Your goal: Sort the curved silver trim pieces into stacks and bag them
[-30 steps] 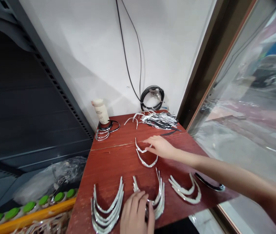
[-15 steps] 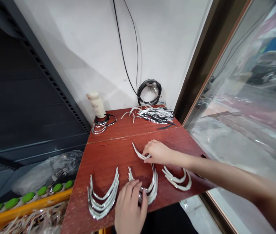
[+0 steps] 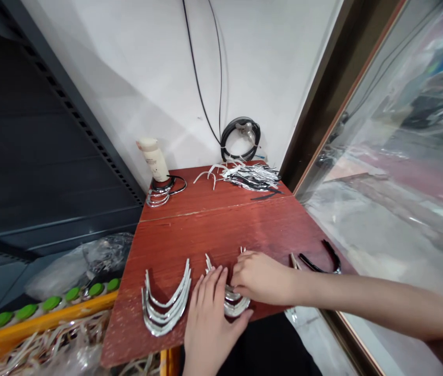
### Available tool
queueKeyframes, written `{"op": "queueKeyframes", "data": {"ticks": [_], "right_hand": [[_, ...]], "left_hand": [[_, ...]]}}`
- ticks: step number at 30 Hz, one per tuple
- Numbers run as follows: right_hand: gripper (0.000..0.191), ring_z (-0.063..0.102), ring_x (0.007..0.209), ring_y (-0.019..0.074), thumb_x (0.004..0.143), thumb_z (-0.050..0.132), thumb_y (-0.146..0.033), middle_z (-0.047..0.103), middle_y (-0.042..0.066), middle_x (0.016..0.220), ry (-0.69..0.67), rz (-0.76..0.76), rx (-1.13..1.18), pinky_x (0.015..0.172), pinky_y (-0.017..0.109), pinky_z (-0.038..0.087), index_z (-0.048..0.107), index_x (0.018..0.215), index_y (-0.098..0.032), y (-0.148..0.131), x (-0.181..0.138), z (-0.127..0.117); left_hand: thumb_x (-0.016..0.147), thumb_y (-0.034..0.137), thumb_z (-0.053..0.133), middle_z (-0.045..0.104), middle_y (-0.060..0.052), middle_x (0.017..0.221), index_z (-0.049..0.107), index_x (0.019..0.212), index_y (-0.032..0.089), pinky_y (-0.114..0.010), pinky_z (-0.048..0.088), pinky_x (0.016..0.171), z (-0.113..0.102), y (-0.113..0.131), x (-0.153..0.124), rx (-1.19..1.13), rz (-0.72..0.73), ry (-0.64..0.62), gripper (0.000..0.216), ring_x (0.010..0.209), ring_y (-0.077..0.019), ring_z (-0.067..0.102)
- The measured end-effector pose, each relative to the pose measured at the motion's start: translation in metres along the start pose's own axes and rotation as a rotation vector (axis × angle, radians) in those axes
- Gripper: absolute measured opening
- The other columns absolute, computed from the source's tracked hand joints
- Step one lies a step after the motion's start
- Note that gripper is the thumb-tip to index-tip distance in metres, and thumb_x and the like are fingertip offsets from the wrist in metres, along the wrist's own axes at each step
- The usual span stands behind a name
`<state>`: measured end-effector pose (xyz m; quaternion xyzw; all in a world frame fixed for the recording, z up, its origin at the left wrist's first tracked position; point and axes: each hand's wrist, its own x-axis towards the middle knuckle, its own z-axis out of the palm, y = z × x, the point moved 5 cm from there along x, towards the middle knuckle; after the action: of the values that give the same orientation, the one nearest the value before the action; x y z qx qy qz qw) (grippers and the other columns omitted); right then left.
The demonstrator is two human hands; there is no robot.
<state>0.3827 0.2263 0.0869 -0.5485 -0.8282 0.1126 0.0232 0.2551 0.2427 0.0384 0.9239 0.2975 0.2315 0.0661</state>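
Note:
My left hand (image 3: 211, 313) rests with outstretched fingers against the left side of the middle stack of curved silver strips (image 3: 237, 309). The fingers of my right hand (image 3: 260, 275) are curled down onto that stack's right side, gripping a curved strip there; the fingertips are partly hidden. To the left, another nested stack of U-shaped silver strips (image 3: 165, 319) lies on the reddish-brown table (image 3: 190, 230). My right forearm covers most of the smaller group on the right, leaving one pale tip (image 3: 295, 261) visible. Beyond it are black curved strips (image 3: 336, 258).
At the table's back are a pile of silver and black strips (image 3: 252, 177), a cream bottle (image 3: 154, 159) and shiny rings (image 3: 157, 197). A cable coil (image 3: 240, 138) is by the wall. Left below are green-capped containers (image 3: 51, 304) and a yellow crate (image 3: 41, 326); glass borders the right.
My right hand has moved down toward me, bringing a curved silver strip onto the middle stack. My left hand has shifted slightly, with its fingers now beside the stack. The view has tilted a little.

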Motion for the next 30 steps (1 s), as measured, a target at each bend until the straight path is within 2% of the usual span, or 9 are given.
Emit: {"op": "queueKeyframes", "data": {"ticks": [5, 12, 16, 19, 22, 25, 27, 28, 30], "right_hand": [[0.017, 0.062, 0.103, 0.0219, 0.091, 0.058, -0.025, 0.073, 0.007, 0.103, 0.104, 0.005, 0.134, 0.107, 0.038, 0.035, 0.07, 0.102, -0.019, -0.002, -0.021, 0.0], [0.045, 0.052, 0.123, 0.0255, 0.086, 0.068, -0.034, 0.063, 0.01, 0.127, 0.147, 0.054, 0.191, 0.116, 0.045, 0.025, 0.06, 0.127, -0.019, -0.005, -0.036, 0.013], [0.049, 0.049, 0.127, 0.0266, 0.085, 0.068, -0.037, 0.06, 0.01, 0.132, 0.209, 0.111, 0.185, 0.118, 0.049, 0.022, 0.058, 0.131, -0.02, -0.007, -0.04, 0.02], [0.049, 0.047, 0.129, 0.0276, 0.084, 0.069, -0.039, 0.063, 0.009, 0.128, 0.262, 0.134, 0.17, 0.119, 0.051, 0.02, 0.059, 0.128, -0.021, -0.009, -0.041, 0.026], [0.033, 0.049, 0.128, 0.027, 0.087, 0.065, -0.033, 0.066, 0.007, 0.12, 0.298, 0.155, 0.169, 0.119, 0.053, 0.02, 0.062, 0.119, -0.024, -0.013, -0.042, 0.033], [0.028, 0.049, 0.129, 0.0278, 0.089, 0.061, -0.03, 0.066, 0.007, 0.122, 0.318, 0.158, 0.16, 0.118, 0.057, 0.021, 0.062, 0.116, -0.027, -0.015, -0.045, 0.04], [0.028, 0.049, 0.128, 0.0284, 0.089, 0.06, -0.031, 0.064, 0.007, 0.125, 0.338, 0.149, 0.135, 0.117, 0.059, 0.022, 0.061, 0.117, -0.028, -0.015, -0.047, 0.043], [0.028, 0.05, 0.127, 0.0283, 0.089, 0.059, -0.031, 0.064, 0.007, 0.125, 0.352, 0.142, 0.116, 0.116, 0.059, 0.023, 0.061, 0.117, -0.027, -0.014, -0.048, 0.045], [0.027, 0.053, 0.125, 0.0275, 0.09, 0.058, -0.03, 0.066, 0.006, 0.122, 0.385, 0.113, 0.076, 0.115, 0.059, 0.025, 0.06, 0.116, -0.026, -0.014, -0.049, 0.049]], "left_hand": [[0.073, 0.045, 0.07, 0.057, -0.009, 0.135, 0.044, 0.137, 0.021, -0.043, 0.046, 0.102, -0.002, 0.002, 0.001, -0.047, -0.049, -0.025, 0.073, 0.123, -0.0283, 0.054], [0.074, 0.047, 0.072, 0.052, -0.011, 0.141, 0.038, 0.141, 0.02, -0.048, 0.041, 0.109, -0.004, 0.003, -0.001, -0.065, -0.03, -0.035, 0.08, 0.13, -0.0284, 0.048], [0.083, 0.044, 0.064, 0.056, -0.011, 0.136, 0.04, 0.139, 0.02, -0.042, 0.046, 0.106, -0.02, 0.008, -0.024, -0.077, 0.043, 0.043, 0.065, 0.127, -0.0241, 0.052], [0.087, 0.03, 0.061, 0.064, -0.008, 0.123, 0.048, 0.132, 0.021, -0.035, 0.05, 0.101, -0.033, 0.004, -0.062, -0.051, 0.059, 0.128, 0.048, 0.118, -0.02, 0.059], [0.088, 0.025, 0.058, 0.068, -0.006, 0.113, 0.054, 0.124, 0.023, -0.03, 0.053, 0.094, -0.037, -0.025, -0.115, -0.014, -0.023, 0.156, 0.037, 0.107, -0.0171, 0.064], [0.091, 0.028, 0.053, 0.067, -0.006, 0.114, 0.056, 0.119, 0.025, -0.032, 0.054, 0.092, -0.029, -0.084, -0.183, 0.025, -0.24, 0.046, 0.028, 0.106, -0.0175, 0.064], [0.092, 0.037, 0.049, 0.067, -0.004, 0.112, 0.06, 0.11, 0.027, -0.032, 0.053, 0.093, -0.027, -0.131, -0.235, 0.116, -0.452, -0.007, 0.023, 0.106, -0.0176, 0.064], [0.091, 0.043, 0.047, 0.067, -0.006, 0.111, 0.061, 0.109, 0.025, -0.035, 0.053, 0.091, -0.031, -0.153, -0.261, 0.186, -0.567, 0.026, 0.028, 0.103, -0.0204, 0.064], [0.092, 0.05, 0.036, 0.056, -0.023, 0.127, 0.053, 0.123, 0.012, -0.056, 0.049, 0.092, -0.043, -0.19, -0.31, 0.348, -0.801, 0.134, 0.052, 0.114, -0.0353, 0.058]]}}
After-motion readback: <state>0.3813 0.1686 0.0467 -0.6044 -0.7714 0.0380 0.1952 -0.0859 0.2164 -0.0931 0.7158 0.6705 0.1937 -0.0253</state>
